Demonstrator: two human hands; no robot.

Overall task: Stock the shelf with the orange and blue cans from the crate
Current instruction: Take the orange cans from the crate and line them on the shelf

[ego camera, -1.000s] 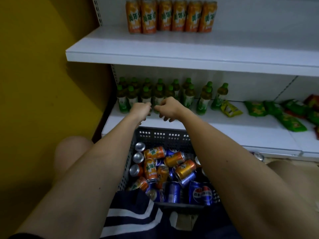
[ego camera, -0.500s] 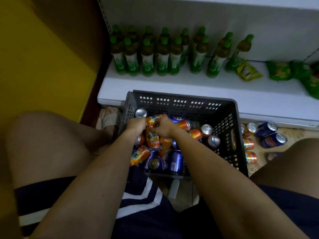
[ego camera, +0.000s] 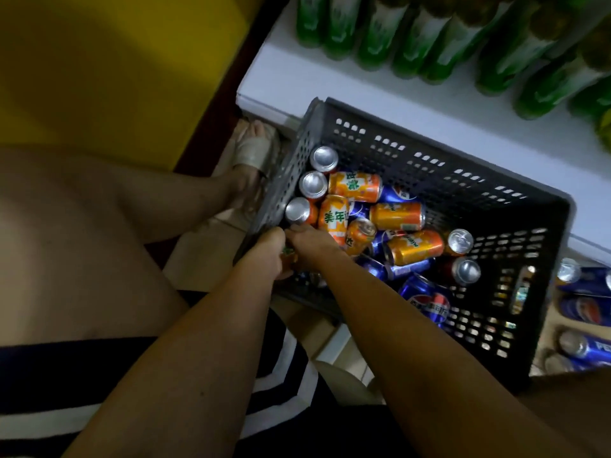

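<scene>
While both hands reach into the near left corner of the crate (ego camera: 439, 180), the left hand (ego camera: 267, 256) and the right hand (ego camera: 309, 246) sit pressed together there, and a sliver of an orange can (ego camera: 289, 256) shows between them. The left hand's fingers curl round that can; whether the right hand grips the same can, another one, or nothing is hidden by its own back, so I cannot tell. The rest of the stock lies jumbled in the crate: orange cans (ego camera: 396, 216) on their sides, blue cans (ego camera: 426, 299) beneath and to the right, a few standing upright along the left wall. The white shelf (ego camera: 330, 84) runs just behind the crate, with green bottles (ego camera: 380, 28) lined along it.

The step in hand looks like picking up cans to carry up. To do it well, each hand should close round a can's middle, lift it straight up clear of its neighbours so the pile does not shift, and avoid snagging the crate's wall. More blue cans (ego camera: 585, 312) lie on the floor to the right.
</scene>
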